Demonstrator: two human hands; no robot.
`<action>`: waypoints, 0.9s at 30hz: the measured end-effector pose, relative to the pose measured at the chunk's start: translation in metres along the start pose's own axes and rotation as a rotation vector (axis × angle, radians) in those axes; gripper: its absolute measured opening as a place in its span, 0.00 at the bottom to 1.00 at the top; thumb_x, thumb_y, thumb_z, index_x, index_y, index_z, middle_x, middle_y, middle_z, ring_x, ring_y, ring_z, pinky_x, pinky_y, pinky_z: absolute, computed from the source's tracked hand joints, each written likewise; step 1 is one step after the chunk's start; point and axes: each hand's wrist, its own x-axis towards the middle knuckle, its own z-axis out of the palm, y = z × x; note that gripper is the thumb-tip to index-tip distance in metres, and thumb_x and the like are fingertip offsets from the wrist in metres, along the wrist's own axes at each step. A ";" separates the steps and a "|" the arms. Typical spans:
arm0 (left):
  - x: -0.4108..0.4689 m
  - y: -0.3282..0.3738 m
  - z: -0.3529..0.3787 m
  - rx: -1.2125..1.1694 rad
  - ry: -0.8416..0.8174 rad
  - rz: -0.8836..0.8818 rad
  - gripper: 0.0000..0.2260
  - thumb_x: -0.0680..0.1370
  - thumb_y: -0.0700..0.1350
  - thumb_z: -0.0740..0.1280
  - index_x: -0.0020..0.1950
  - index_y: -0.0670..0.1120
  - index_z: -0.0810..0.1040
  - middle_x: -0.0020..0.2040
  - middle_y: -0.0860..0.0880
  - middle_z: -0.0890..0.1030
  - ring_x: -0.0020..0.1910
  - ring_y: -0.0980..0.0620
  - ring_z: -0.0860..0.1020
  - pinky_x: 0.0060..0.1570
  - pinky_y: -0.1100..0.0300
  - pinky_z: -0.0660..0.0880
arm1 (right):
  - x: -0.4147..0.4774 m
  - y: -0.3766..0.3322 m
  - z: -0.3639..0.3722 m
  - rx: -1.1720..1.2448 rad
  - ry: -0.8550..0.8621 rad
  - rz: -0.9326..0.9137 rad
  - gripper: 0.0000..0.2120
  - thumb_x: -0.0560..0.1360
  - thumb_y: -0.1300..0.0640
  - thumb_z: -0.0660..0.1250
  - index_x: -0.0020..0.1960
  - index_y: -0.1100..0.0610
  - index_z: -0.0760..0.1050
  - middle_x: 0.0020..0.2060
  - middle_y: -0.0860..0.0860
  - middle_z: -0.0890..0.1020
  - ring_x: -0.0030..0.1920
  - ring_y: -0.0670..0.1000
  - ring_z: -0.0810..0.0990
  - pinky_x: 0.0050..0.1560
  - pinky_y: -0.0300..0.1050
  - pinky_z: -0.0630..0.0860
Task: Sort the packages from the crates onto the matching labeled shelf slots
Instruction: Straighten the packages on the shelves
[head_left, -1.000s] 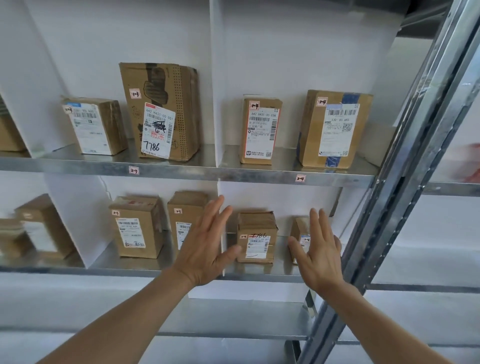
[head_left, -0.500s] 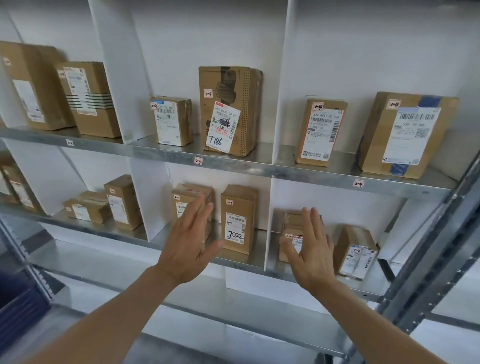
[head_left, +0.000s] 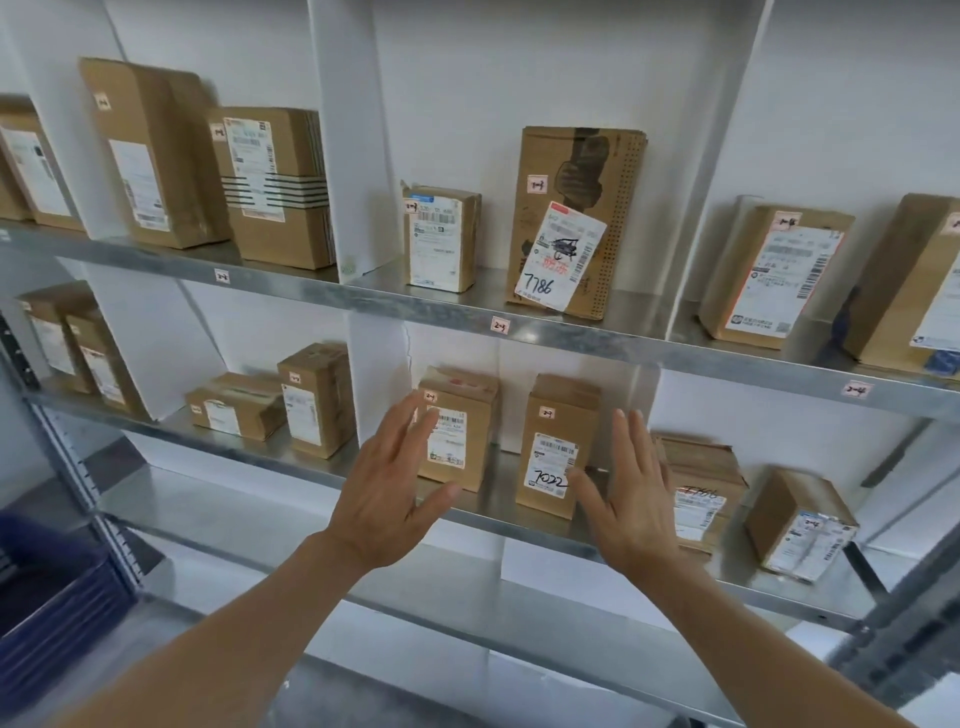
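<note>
Brown cardboard packages stand in labeled slots on a metal shelf unit (head_left: 519, 525). In the middle slot of the second shelf a box with a printed label (head_left: 460, 428) stands left of a box marked 7022 (head_left: 558, 447). My left hand (head_left: 387, 493) hovers open, fingers spread, in front of the left box. In front of the 7022 box's right side my right hand (head_left: 631, 493) is open too. Both hands hold nothing. A slot label (head_left: 500, 326) sits on the shelf edge above them.
The upper shelf holds a tall box marked 7786 (head_left: 574, 223) and several others. More boxes (head_left: 698, 483) stand in the slot to the right. White dividers (head_left: 376, 374) separate slots. A blue crate (head_left: 47, 613) sits low at the left. A grey upright post (head_left: 904, 623) stands at the right.
The view has swung left along the shelves. Both open hands have moved left with it, from the right-hand slot to the slot with the 7022 box.
</note>
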 end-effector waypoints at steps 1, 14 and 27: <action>0.000 -0.009 -0.003 -0.009 -0.005 0.000 0.34 0.81 0.68 0.50 0.80 0.46 0.60 0.82 0.49 0.53 0.79 0.50 0.56 0.70 0.52 0.63 | 0.000 -0.008 0.006 0.004 -0.003 0.007 0.43 0.77 0.27 0.45 0.85 0.48 0.44 0.84 0.46 0.44 0.84 0.49 0.42 0.81 0.62 0.45; -0.023 -0.119 -0.048 -0.009 -0.063 -0.036 0.38 0.78 0.73 0.53 0.81 0.53 0.54 0.83 0.51 0.48 0.82 0.47 0.52 0.70 0.35 0.68 | 0.008 -0.104 0.083 0.043 -0.040 0.065 0.49 0.71 0.19 0.42 0.84 0.43 0.42 0.84 0.45 0.41 0.84 0.51 0.42 0.79 0.68 0.47; -0.062 -0.213 -0.115 0.153 -0.063 -0.319 0.41 0.76 0.76 0.46 0.82 0.54 0.49 0.83 0.55 0.43 0.82 0.49 0.47 0.73 0.36 0.62 | 0.044 -0.203 0.176 0.120 -0.231 -0.080 0.46 0.71 0.25 0.42 0.84 0.43 0.40 0.84 0.45 0.38 0.84 0.53 0.41 0.80 0.69 0.49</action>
